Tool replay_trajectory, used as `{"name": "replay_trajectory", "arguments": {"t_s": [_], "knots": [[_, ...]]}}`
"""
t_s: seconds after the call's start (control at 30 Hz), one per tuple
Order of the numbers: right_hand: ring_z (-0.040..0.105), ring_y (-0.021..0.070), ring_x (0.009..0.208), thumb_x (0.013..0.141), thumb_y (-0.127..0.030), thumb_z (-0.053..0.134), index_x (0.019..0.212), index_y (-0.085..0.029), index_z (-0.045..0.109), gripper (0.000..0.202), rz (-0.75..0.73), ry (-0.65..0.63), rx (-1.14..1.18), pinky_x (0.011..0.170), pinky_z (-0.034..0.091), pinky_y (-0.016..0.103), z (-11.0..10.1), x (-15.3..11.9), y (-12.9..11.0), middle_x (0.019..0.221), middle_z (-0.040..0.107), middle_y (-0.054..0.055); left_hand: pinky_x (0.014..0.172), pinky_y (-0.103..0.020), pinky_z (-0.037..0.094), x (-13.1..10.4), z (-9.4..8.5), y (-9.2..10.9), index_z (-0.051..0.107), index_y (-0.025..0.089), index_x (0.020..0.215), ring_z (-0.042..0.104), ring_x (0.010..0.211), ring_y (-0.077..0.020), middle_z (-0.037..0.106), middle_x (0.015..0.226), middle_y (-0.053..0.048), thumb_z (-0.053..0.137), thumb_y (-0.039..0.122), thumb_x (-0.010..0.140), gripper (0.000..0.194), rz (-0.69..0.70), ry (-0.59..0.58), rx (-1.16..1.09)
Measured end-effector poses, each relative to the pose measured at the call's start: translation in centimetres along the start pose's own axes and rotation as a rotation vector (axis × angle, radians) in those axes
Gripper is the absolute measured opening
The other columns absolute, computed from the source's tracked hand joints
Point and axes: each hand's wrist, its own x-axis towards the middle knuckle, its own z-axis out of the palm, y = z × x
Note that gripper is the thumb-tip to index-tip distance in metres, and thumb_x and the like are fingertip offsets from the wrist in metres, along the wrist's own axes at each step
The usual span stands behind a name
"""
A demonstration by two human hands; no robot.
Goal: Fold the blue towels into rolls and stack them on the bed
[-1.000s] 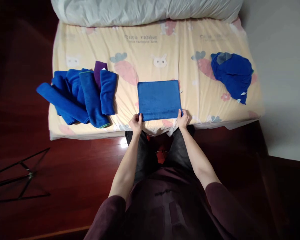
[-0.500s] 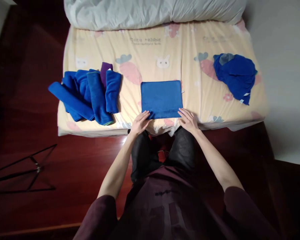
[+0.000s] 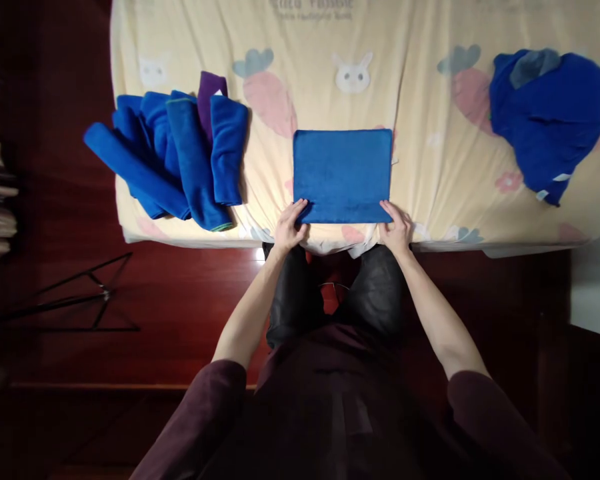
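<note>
A flat blue cloth [image 3: 343, 175] lies as a rectangle on the bed near its front edge. At the cloth's near left corner rests my left hand [image 3: 291, 225], fingertips on the fabric and thumb apart below the edge. My right hand [image 3: 397, 228] touches the near right corner in much the same way, its thumb also apart from the fingers. Neither hand is closed round the cloth.
Several rolled blue cloths [image 3: 177, 157] and a purple one [image 3: 209, 100] lie at the left on the bed [image 3: 445, 213]. A crumpled blue pile [image 3: 555, 117] is at the right. A black stand [image 3: 97, 293] is on the floor, left.
The view has tilted down and come closer, so the quilt at the top is out of sight. Both hands remain at the cloth's near corners, the right one's fingers now pointing more forward.
</note>
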Motion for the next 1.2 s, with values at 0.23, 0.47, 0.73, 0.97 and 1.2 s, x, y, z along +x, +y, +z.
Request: {"name": "replay_trajectory", "arguments": {"t_s": [0.23,0.47,0.73,0.97,1.2], "knots": [[0.076,0.0274,0.125,0.087,-0.010,0.057,0.129,-0.017,0.079,0.047,0.086,0.084,0.247,0.115,0.060,0.049,-0.3,1.6,0.6,0.131,0.079,0.012,0.124,-0.054,0.048,0.3,-0.4,0.1,0.072,0.021,0.137,0.062,0.141,-0.0319,0.069,0.146,-0.016,0.051,0.058,0.107,0.052,-0.006,0.191,-0.106],[0.075,0.0294,0.111,0.084,-0.014,0.067,0.102,-0.019,0.086,0.026,0.066,0.141,0.279,0.102,0.063,0.051,-0.3,3.0,1.3,0.110,0.080,0.013,0.114,-0.051,0.053,1.0,-0.2,-0.4,0.080,0.019,0.117,0.065,0.125,-0.0325,0.068,0.127,-0.017,0.058,0.055,0.103,0.044,-0.148,0.257,-0.069],[0.072,0.0278,0.110,0.084,-0.018,0.068,0.103,-0.018,0.083,0.024,0.152,0.054,0.254,0.094,0.063,0.044,-0.1,3.0,1.6,0.113,0.074,0.012,0.098,-0.040,0.055,1.3,-0.6,-0.4,0.078,0.017,0.106,0.066,0.108,-0.0267,0.066,0.112,-0.014,0.056,0.066,0.104,0.053,-0.169,0.275,-0.109],[0.061,0.0185,0.077,0.094,-0.068,0.070,0.071,-0.022,0.061,0.053,0.222,0.168,0.324,0.071,0.052,0.031,-0.1,3.4,1.4,0.078,0.061,0.003,0.087,-0.038,0.050,1.5,-0.2,0.3,0.064,0.022,0.084,0.059,0.089,-0.0221,0.058,0.096,-0.008,0.062,0.058,0.105,0.041,-0.250,0.390,-0.140],[0.045,0.0135,0.063,0.086,-0.093,0.058,0.071,-0.023,0.053,0.072,0.308,0.191,0.416,0.059,0.038,0.029,0.4,3.4,0.3,0.066,0.045,-0.003,0.080,-0.037,0.047,1.4,0.2,0.5,0.057,0.023,0.076,0.055,0.082,-0.0203,0.052,0.084,-0.005,0.059,0.051,0.107,0.043,-0.270,0.439,-0.116]]}}
